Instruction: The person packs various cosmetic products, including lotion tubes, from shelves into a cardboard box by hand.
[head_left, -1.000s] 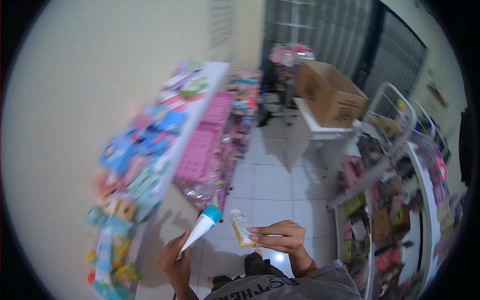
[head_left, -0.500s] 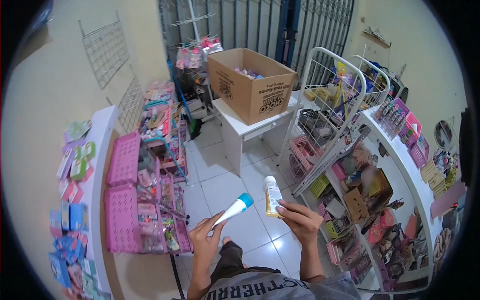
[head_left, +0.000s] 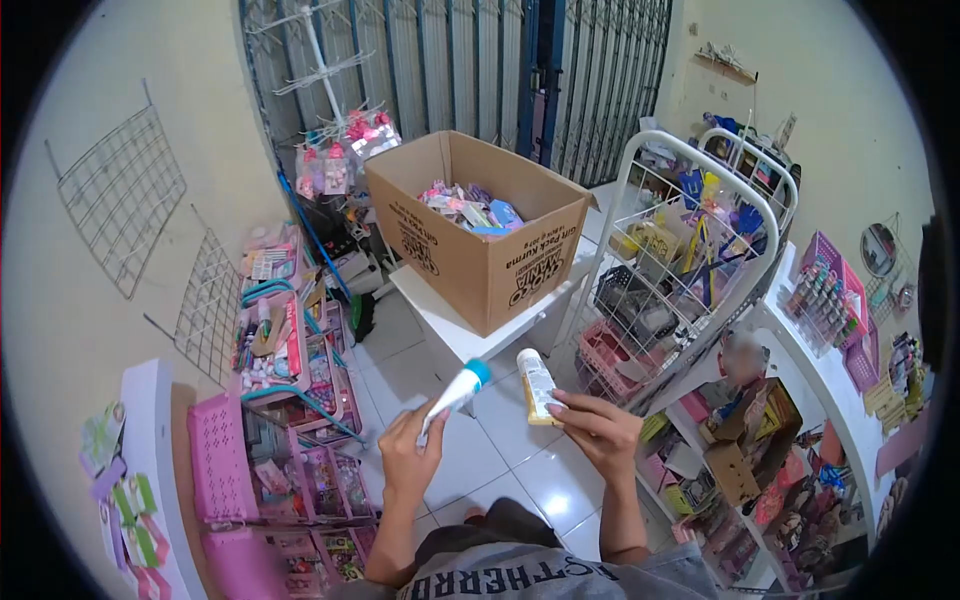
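Note:
My left hand (head_left: 410, 448) is closed on a white tube with a teal cap (head_left: 455, 392), its cap end pointing up and to the right. My right hand (head_left: 602, 430) grips the lower part of a white and yellow tube (head_left: 538, 386), whose white cap is at the top. The two tubes are held apart, side by side, above the tiled floor. Beyond them a large open cardboard box (head_left: 480, 262) stands on a white table (head_left: 455, 333), with many small colourful packages (head_left: 470, 207) inside.
A white wire rack (head_left: 640, 290) stands right of the box, beside a curved white shelf unit (head_left: 825, 375) full of goods. Pink baskets (head_left: 222, 455) and filled trays are at left, near a white counter (head_left: 150, 420). A folding metal gate (head_left: 430, 80) is behind.
The view has tilted up and moved nearer the cardboard box, so more of its contents shows. Both hands still hold the same tubes.

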